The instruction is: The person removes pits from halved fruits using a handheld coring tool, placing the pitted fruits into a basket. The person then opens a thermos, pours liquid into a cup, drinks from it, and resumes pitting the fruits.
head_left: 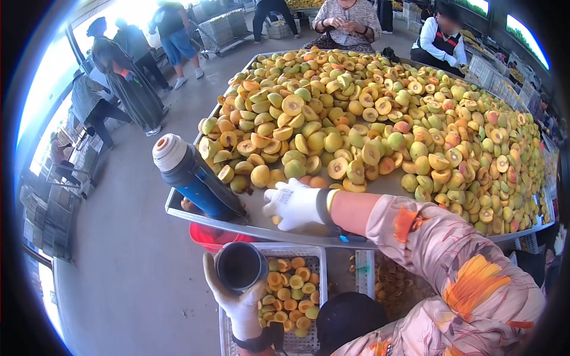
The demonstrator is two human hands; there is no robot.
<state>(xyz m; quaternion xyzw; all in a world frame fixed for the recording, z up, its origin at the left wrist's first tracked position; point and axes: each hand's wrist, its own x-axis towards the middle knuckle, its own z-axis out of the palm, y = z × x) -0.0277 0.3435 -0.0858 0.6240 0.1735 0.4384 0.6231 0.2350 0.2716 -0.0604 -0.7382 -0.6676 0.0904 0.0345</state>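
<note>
My left hand [240,305], in a white glove, is wrapped round a dark cup [241,267] whose open mouth faces up toward me. The cup is above the corner of a white crate that holds halved fruit. My right hand [294,204], also gloved, hovers over or rests on the near edge of the metal table [255,204]; I cannot tell which. Its fingers are apart and point left toward a blue thermos flask [202,184]. The flask stands tilted in view at the table's left corner, its pale top [169,145] on. Nothing shows in the right hand.
A large heap of halved yellow fruit [356,130] covers most of the table. Below the edge are a red bucket [208,237], a white crate [323,279] and another crate of scraps [404,282]. Several people work or stand around, with stacked crates at left and right.
</note>
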